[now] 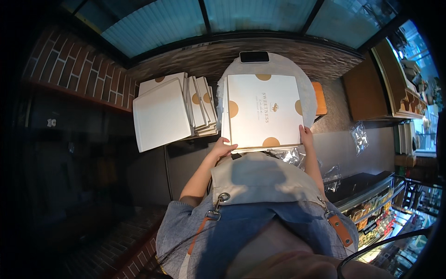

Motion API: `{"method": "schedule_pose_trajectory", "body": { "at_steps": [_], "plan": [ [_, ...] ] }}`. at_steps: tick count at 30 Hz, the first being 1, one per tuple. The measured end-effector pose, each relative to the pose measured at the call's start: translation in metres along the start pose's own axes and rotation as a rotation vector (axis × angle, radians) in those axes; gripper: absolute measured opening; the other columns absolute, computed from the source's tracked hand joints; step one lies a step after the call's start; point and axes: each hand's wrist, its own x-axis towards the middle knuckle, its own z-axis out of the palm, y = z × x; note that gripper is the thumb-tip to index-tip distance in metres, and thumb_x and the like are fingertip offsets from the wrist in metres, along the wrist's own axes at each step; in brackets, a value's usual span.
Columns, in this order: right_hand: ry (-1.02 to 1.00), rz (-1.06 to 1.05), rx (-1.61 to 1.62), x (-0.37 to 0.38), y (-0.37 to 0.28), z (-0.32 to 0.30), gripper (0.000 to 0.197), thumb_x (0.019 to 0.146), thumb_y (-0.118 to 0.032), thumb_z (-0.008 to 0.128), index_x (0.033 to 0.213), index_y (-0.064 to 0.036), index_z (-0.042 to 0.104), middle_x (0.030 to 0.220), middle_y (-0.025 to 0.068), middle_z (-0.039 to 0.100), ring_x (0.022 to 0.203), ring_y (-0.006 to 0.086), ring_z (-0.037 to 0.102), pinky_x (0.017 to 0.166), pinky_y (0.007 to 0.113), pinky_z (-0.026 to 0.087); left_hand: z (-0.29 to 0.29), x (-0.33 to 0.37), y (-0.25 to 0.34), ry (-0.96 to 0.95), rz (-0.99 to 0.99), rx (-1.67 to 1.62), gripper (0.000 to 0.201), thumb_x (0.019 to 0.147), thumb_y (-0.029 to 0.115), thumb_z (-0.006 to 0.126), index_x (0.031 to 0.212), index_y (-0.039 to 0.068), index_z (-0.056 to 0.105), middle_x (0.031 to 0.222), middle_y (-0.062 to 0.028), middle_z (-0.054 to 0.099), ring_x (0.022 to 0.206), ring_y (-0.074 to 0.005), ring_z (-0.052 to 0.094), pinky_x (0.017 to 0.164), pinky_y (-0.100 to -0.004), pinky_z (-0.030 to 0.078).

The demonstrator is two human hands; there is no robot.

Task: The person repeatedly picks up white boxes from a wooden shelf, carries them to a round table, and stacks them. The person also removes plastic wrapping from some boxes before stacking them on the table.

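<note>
A flat white cardboard box [253, 123] with gold half circles along its edges lies in front of me, close to my apron. My left hand [222, 147] is closed on its near left corner, the thumb on top. My right hand [305, 136] grips the right edge near the front corner. More white board shows under the box along its left and near edges; I cannot tell how many layers there are. Beneath is a round table [306, 88] with a pale, wrinkled cover. A dark phone [254, 56] rests at its far rim.
To the left, several similar white boxes [200, 102] lean in an overlapping pile, with a plain white panel [161, 116] in front. An orange stool [319, 98] stands right of the table. Clear plastic wrappers [360, 137] lie on the floor. A display case [371, 204] is at the lower right.
</note>
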Motion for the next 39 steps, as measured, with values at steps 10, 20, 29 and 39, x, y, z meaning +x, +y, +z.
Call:
{"method": "schedule_pose_trajectory", "body": {
  "at_steps": [10, 20, 29, 39],
  "plan": [
    [-0.057, 0.234, 0.403, -0.028, -0.031, -0.028, 0.051, 0.084, -0.04, 0.068, 0.116, -0.0013, 0.057, 0.095, 0.0069, 0.063, 0.078, 0.0142, 0.061, 0.059, 0.027, 0.05, 0.013, -0.023, -0.001, -0.129, 0.077, -0.447, 0.031, 0.085, 0.017, 0.069, 0.099, 0.01, 0.042, 0.088, -0.0057, 0.062, 0.084, -0.0149, 0.063, 0.071, -0.0363, 0.057],
    [0.311, 0.084, 0.482, -0.022, -0.033, 0.013, 0.042, 0.081, -0.041, 0.071, 0.088, -0.0005, 0.062, 0.065, 0.0042, 0.059, 0.047, 0.0124, 0.052, 0.041, 0.024, 0.042, 0.022, -0.09, 0.019, 0.144, 0.428, -0.494, 0.022, 0.09, 0.013, 0.06, 0.1, 0.01, 0.041, 0.092, -0.0025, 0.062, 0.08, -0.0103, 0.061, 0.062, -0.0281, 0.055],
    [-0.571, 0.299, 1.031, -0.092, -0.196, 0.116, 0.029, 0.09, -0.023, 0.062, 0.111, -0.0055, 0.052, 0.11, 0.0131, 0.058, 0.103, 0.0258, 0.059, 0.084, 0.039, 0.055, -0.02, -0.087, -0.004, 0.03, 0.669, -0.635, 0.026, 0.089, 0.005, 0.061, 0.103, 0.007, 0.04, 0.097, -0.0093, 0.063, 0.085, -0.0138, 0.062, 0.068, -0.0259, 0.055],
    [-0.152, -0.112, 0.667, -0.087, -0.28, 0.164, 0.028, 0.087, -0.012, 0.064, 0.106, -0.0022, 0.045, 0.062, -0.0001, 0.052, 0.054, 0.0065, 0.047, 0.049, 0.022, 0.039, -0.183, -0.013, -0.045, 1.193, 0.502, 1.231, 0.014, 0.077, 0.017, 0.059, 0.088, 0.01, 0.055, 0.088, -0.0092, 0.054, 0.091, -0.0254, 0.054, 0.08, -0.0373, 0.044]
  ]
}}
